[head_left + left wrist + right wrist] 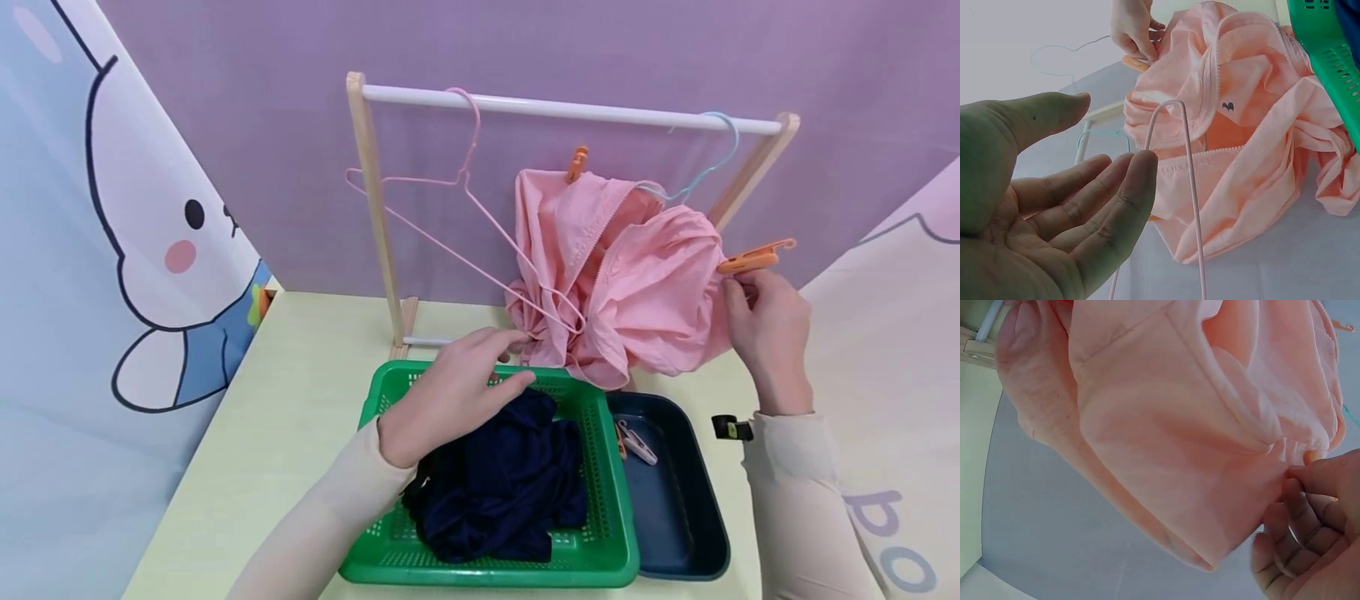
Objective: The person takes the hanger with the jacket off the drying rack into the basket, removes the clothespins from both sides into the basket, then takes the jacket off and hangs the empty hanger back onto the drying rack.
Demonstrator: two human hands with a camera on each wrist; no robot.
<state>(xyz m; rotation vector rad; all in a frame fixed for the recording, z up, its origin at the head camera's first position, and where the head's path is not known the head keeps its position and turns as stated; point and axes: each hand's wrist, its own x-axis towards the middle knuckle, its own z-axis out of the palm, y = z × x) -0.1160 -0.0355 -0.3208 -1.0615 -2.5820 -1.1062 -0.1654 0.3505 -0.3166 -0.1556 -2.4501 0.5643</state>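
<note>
Your right hand (772,329) pinched the edge of the pink jacket (660,292) beside an orange clip (750,259); the jacket hung from the blue hanger (708,172) on the rack (570,110). Your left hand (461,392), fingers apart, gripped nothing near the pink hanger (477,129), which a sideways tug could have snagged.

On my feed, the right hand's (772,325) thumb hides most of the orange clip (1314,455) in the right wrist view, so I can't tell how much cloth the fingertips pinch with it. The pink garment (660,283) covers most of the blue hanger (716,169) below its neck. I can't settle whether the left hand's (457,387) fingertips touch that garment. The green basket (624,517) hides the dark tray's (678,525) left part, and folds bury the navy cloth's (510,483) shape. The near edge cuts off both sleeves (318,529).
</note>
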